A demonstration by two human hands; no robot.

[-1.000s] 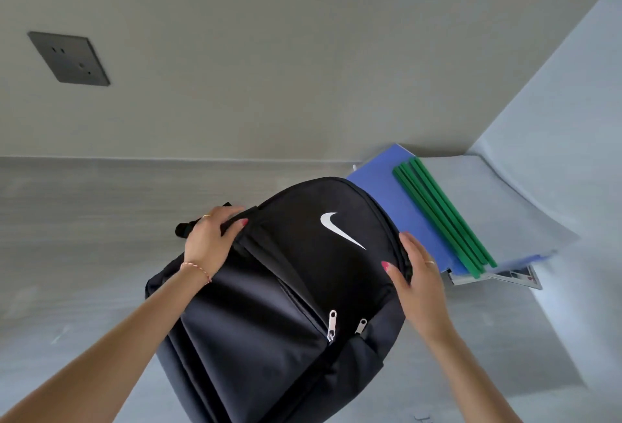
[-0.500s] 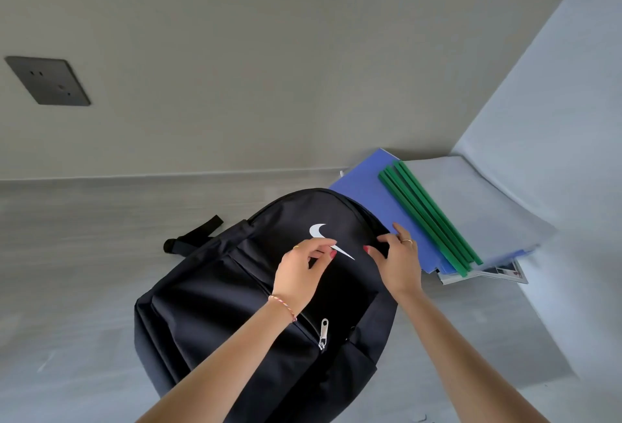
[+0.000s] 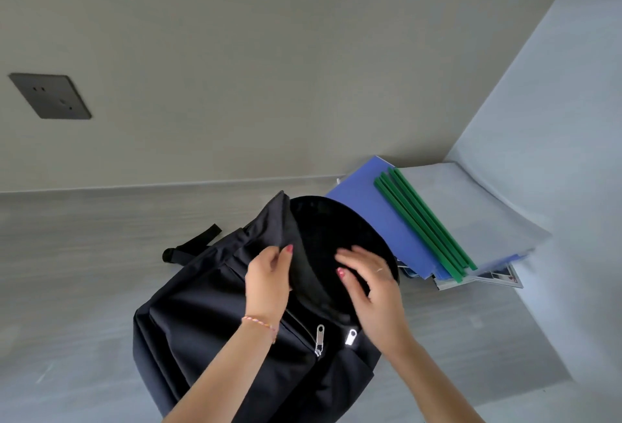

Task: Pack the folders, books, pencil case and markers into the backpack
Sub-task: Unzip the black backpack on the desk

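Where the backpack (image 3: 215,315) lies on the grey surface (image 3: 84,254), left hand (image 3: 267,279) pinches its front flap (image 3: 286,220) up; right hand (image 3: 373,284), fingers spread and holding nothing, hides the opening. Folders (image 3: 437,220) just beside; books beneath mostly covered.

Soft even daylight, mild wide-angle warping, slight motion blur.

Grey wood-grain surface (image 3: 84,254) runs to far wall and right wall. Black backpack (image 3: 208,321) lies on it, centre-near, strap (image 3: 192,244) trailing left-far. Stack in far-right corner just beside backpack: magazines (image 3: 494,279) directly on surface, blue folder (image 3: 380,217) and green-spined clear folders (image 3: 424,220) on top.
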